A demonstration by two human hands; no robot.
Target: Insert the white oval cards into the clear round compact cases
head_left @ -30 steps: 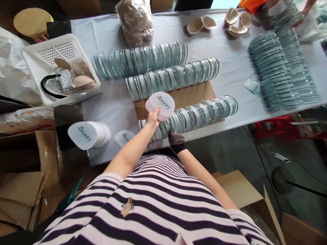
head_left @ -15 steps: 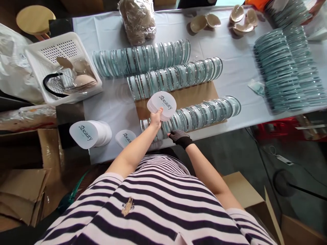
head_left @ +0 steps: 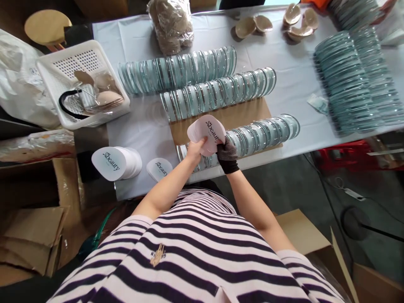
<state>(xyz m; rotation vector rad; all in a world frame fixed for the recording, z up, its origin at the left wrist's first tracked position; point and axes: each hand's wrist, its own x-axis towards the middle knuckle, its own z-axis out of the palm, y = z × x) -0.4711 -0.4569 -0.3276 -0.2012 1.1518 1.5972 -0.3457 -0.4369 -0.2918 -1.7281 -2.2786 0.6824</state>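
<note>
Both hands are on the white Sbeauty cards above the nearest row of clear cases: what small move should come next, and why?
Probably peel the top card off with the gloved right hand. The left hand grips the stack of cards from below, the glove's fingertips rest on its edge, and the nearest row of cases lies just beneath.

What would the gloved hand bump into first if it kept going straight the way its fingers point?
The right hand already touches the stack of white cards held by the left hand. Past them, likely the nearest row of clear cases, though depth is unclear.
</note>
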